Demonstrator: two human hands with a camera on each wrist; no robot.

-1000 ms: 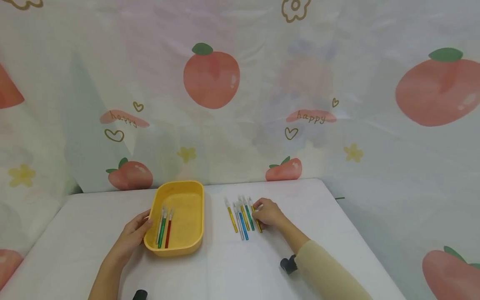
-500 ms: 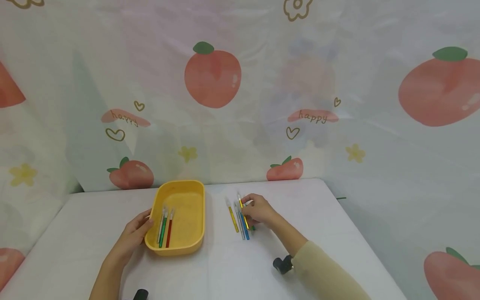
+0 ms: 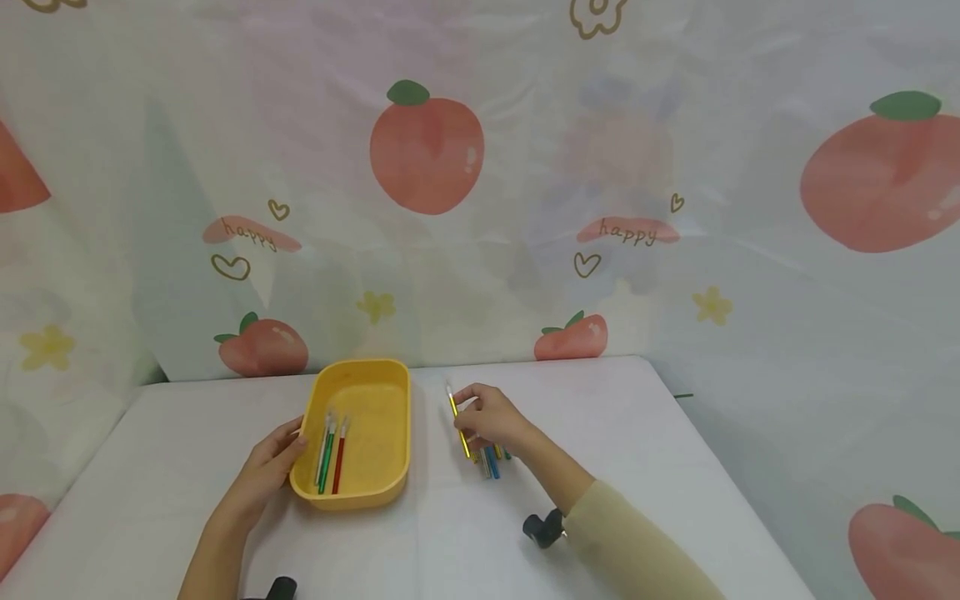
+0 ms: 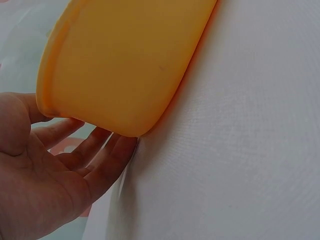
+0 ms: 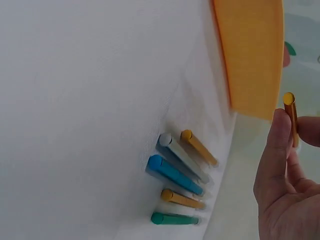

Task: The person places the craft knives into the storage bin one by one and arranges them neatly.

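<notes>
First, from the head camera, a person's right hand [image 3: 493, 419] held a slim yellow pen-shaped tool [image 3: 458, 427] over a white table [image 3: 465, 533], between a yellow tray [image 3: 381, 433] and a cluster of similar tools [image 3: 491, 463] partly hidden by the hand. Its long axis ran mostly away from the person, the pale tip leading far and slightly left, the yellow end near and slightly right. The left hand [image 3: 268, 462] gripped the tray's left side, thumb at the rim. Inside the tray lay a silvery tool [image 3: 320, 458], a green one [image 3: 326, 463] and a red one [image 3: 339, 460], pale tips also pointing away. The left wrist view showed what the head view hid: fingers spread beneath the tray's rim, against the outside of its wall. The right wrist view showed the yellow tool nearly end-on, round yellow end towards the camera, pinched narrowly between fingertips. It also uncovered five tools lying on the table: two yellow [image 5: 199, 147], one silver [image 5: 184, 158], one blue [image 5: 176, 174], one green [image 5: 175, 219].
</notes>
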